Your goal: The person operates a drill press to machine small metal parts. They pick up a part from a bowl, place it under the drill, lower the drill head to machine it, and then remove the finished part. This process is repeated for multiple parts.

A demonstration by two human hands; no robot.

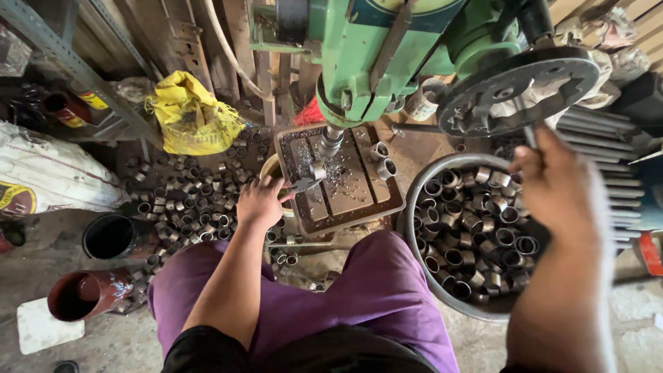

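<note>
A green drill press (387, 48) stands over a slotted metal work table (359, 200) strewn with swarf. My left hand (259, 202) reaches to the table's left edge and holds a small metal ring (316, 170) under the drill spindle (330, 141). My right hand (563, 186) is raised at the right and grips a feed handle rod (529, 131) coming off the dark spoked wheel (518, 86). Two more short metal rings (382, 159) sit on the table's far right corner.
A round metal basin (412, 207) full of several short metal rings sits at my right knee. Many more rings (186, 200) lie loose on the floor at left, beside a yellow bag (190, 114), a black pot (110, 237) and a reddish pipe piece (86, 293).
</note>
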